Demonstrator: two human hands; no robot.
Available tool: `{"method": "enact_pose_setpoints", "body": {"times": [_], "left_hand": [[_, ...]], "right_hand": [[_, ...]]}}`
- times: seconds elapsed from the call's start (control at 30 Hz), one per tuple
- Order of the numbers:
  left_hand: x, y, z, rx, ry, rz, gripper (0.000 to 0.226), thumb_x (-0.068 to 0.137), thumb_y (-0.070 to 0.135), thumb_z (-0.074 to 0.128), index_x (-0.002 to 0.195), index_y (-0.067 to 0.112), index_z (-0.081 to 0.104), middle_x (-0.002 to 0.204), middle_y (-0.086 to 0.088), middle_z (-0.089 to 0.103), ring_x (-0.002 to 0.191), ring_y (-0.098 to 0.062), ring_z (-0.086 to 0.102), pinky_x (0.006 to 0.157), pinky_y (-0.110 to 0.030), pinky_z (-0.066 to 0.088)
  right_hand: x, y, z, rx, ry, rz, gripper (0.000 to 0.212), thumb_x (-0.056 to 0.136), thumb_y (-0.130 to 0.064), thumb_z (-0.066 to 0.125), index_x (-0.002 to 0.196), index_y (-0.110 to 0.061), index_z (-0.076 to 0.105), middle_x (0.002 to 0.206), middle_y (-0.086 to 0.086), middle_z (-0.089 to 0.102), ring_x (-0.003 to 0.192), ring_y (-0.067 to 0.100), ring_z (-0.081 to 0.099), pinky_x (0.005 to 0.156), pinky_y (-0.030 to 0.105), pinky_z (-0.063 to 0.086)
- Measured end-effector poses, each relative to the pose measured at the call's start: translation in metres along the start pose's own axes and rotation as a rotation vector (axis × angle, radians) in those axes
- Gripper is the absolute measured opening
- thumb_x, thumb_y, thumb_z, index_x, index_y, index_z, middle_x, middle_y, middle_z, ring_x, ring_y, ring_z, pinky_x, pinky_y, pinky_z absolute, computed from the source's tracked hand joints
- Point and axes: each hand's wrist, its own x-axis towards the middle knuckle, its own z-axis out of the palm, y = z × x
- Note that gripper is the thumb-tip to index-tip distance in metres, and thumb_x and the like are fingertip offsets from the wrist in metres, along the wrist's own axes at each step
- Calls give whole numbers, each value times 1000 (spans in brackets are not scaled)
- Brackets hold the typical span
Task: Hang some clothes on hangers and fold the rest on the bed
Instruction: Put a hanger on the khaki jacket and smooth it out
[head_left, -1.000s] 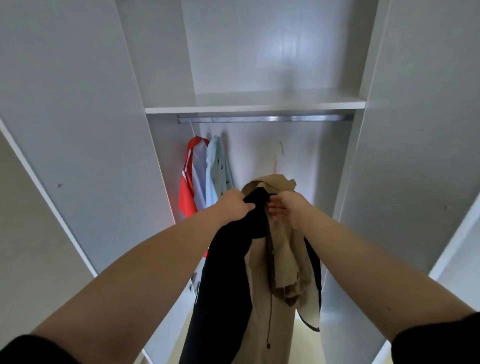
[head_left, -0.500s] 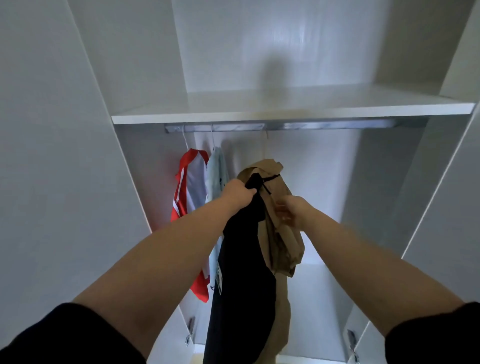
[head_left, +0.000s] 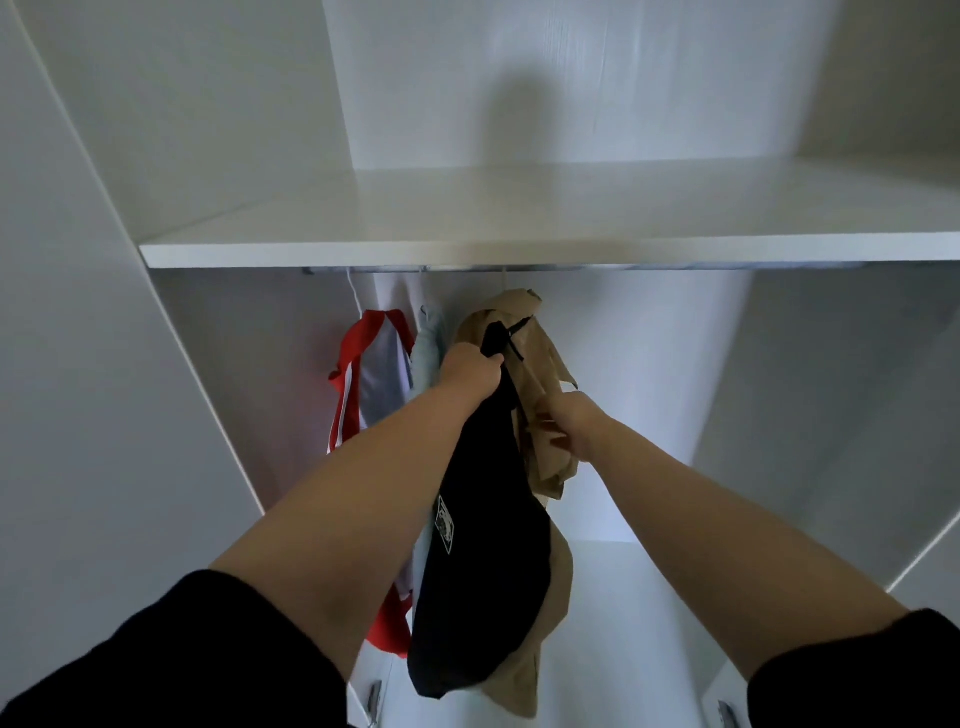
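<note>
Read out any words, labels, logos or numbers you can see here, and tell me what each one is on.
White print on the black garment: a boxed emblem, too blurred to read.
Nothing else carries text: none shows on the tan garment, the red top, the blue shirt or the shelf.
</note>
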Motion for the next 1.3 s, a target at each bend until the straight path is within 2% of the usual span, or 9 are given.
{"method": "enact_pose_setpoints", "body": {"times": [0.1,0.27,0.4,0.47,0.57,0.77,0.93,1.07,1.3], "left_hand": [[6,-15,9,0,-11,-67,46,98,33,49,124,-4,53,125,-18,58,111,-32,56,76,-27,38],[5,-31,17,62,-18,-78,45,99,36,46,120,-2,56,120,-17,59,110,-31,56,78,-29,38],[-2,-37,13,66,-22,-34,34,94,29,56,114,3,61,112,-14,63,99,-27,59,83,-32,46],[-14,-38,14,122,-7,-1,35,93,25,55,123,6,56,120,-13,60,107,-27,57,90,-34,46],[-39,-37,18,248,36,109,46,95,22,50,139,13,42,135,-10,51,123,-28,49,99,-37,43],[-112,-20,37,525,120,403,58,98,29,45,149,13,24,148,-12,32,134,-27,33,108,-39,35],[-202,1,65,662,243,495,62,98,35,42,152,18,16,158,-10,17,144,-27,17,115,-41,20],[-279,15,96,672,242,490,64,98,35,42,152,20,12,160,-8,11,147,-26,7,118,-45,13],[-404,41,129,686,245,569,63,98,37,33,153,22,5,160,-9,7,148,-27,5,117,-48,13]], "right_hand": [[9,4,2,-65,59,-8,35,89,-12,49,122,-2,51,116,18,61,101,29,60,73,34,48],[20,5,3,-118,103,-74,9,86,-4,47,86,-4,56,89,12,61,83,25,58,70,32,45],[12,9,2,-242,141,-190,19,84,-2,43,66,-6,48,65,7,48,57,16,43,57,25,35],[2,13,-2,-357,154,-252,15,84,-2,45,76,2,58,75,18,56,61,19,48,60,27,38],[-19,23,-14,-487,172,-362,30,87,-5,49,113,5,58,113,18,63,100,29,60,85,35,48],[-80,50,-58,-582,225,-521,39,91,-8,51,130,-4,49,129,13,53,113,27,52,87,31,44],[-152,89,-108,-696,343,-693,45,90,-6,50,135,-4,45,140,12,45,128,27,40,102,32,36],[-215,133,-146,-777,410,-737,44,97,-19,48,139,-5,43,149,14,36,138,29,32,114,37,26],[-327,172,-197,-863,531,-767,47,99,-24,44,142,-6,38,152,15,33,140,30,30,115,43,26]]}}
